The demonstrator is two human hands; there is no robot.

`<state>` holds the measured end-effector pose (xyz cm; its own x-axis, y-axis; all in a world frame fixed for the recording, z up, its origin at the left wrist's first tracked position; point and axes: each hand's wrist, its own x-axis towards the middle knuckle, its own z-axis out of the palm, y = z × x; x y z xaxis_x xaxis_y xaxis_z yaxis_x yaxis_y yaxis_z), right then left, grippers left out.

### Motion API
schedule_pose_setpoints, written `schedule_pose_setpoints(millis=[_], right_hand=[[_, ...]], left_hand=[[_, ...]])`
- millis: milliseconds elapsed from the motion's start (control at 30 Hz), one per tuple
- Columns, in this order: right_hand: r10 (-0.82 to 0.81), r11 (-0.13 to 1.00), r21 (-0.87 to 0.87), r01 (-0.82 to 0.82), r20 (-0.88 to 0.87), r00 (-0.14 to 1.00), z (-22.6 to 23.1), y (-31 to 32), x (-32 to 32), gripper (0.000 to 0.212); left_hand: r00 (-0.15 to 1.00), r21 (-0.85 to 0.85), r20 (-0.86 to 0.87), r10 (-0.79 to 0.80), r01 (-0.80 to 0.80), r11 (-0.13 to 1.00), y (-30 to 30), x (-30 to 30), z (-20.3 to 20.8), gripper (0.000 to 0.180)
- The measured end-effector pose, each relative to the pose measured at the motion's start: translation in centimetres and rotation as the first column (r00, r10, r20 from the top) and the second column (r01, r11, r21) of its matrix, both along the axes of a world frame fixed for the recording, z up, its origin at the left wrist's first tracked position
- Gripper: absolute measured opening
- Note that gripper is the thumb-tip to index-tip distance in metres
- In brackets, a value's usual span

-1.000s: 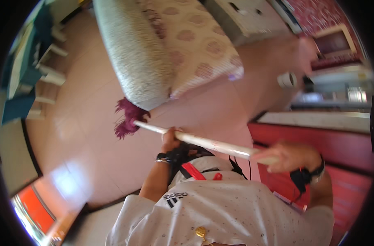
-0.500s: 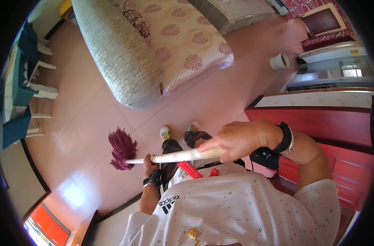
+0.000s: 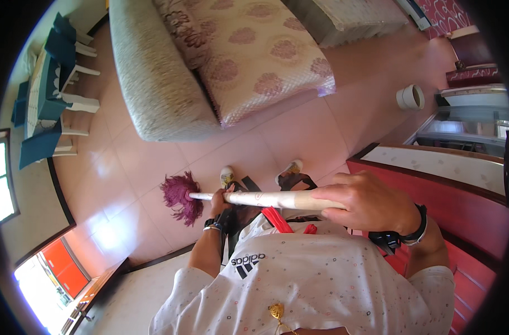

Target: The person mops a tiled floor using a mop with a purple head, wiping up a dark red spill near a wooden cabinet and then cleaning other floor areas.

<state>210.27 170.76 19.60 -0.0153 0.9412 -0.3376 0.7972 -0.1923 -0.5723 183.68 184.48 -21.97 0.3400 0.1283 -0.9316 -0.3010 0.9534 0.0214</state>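
Observation:
A mop (image 3: 254, 199) with a long pale handle lies across the front of my body, nearly level in the view. Its shaggy purple mop head (image 3: 179, 196) is at the left, over the tiled floor. My left hand (image 3: 219, 203) is closed around the handle close to the mop head, its fingers partly hidden by the handle. My right hand (image 3: 373, 202) wraps round the thick pale end of the handle at the right. Red strips (image 3: 278, 220) hang at my waist just below the handle.
Ahead stands a sofa (image 3: 159, 84) with a textured grey back and a flowered seat cover. A white bin (image 3: 410, 97) is on the floor at the right, near a glass-fronted cabinet (image 3: 461, 131). Teal-covered chairs (image 3: 39, 146) surround a table at the left. A red-panelled door (image 3: 422, 195) is at my right.
The view has shifted, bringing a window in at the left. My feet are wider apart, the right one farther right. Both hands still hold the mop, and its head has swung slightly.

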Motion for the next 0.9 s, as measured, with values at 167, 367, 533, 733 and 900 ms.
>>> schedule_pose_setpoints(millis=[167,367,533,733,900], right_hand=[[-0.216,0.976,0.049,0.214,0.022,0.976,0.5,-7.8,7.9,0.026],[-0.532,0.846,0.069,0.529,0.03,0.846,3.3,-17.4,14.3,0.026],[-0.68,0.725,0.083,0.684,0.247,0.691,6.2,-23.0,17.0,0.021],[-0.865,0.483,0.065,0.873,0.192,0.464,9.1,-27.5,16.8,0.019],[-0.991,0.113,0.084,0.99,0.087,0.106,8.4,-28.9,15.0,0.018]], left_hand=[[0.97,0.05,-0.113,-0.217,0.224,0.973,-4.3,11.8,1.5,0.01],[0.853,-0.076,-0.074,-0.516,0.511,0.856,-10.6,26.1,4.4,0.02],[0.849,-0.096,0.026,-0.527,0.527,0.844,-15.6,35.4,6.3,0.006],[0.754,-0.093,-0.024,-0.656,0.652,0.753,-21.9,43.2,5.5,0.016],[0.587,0.014,-0.002,-0.809,0.809,0.587,-25.1,48.6,5.7,0.024]])
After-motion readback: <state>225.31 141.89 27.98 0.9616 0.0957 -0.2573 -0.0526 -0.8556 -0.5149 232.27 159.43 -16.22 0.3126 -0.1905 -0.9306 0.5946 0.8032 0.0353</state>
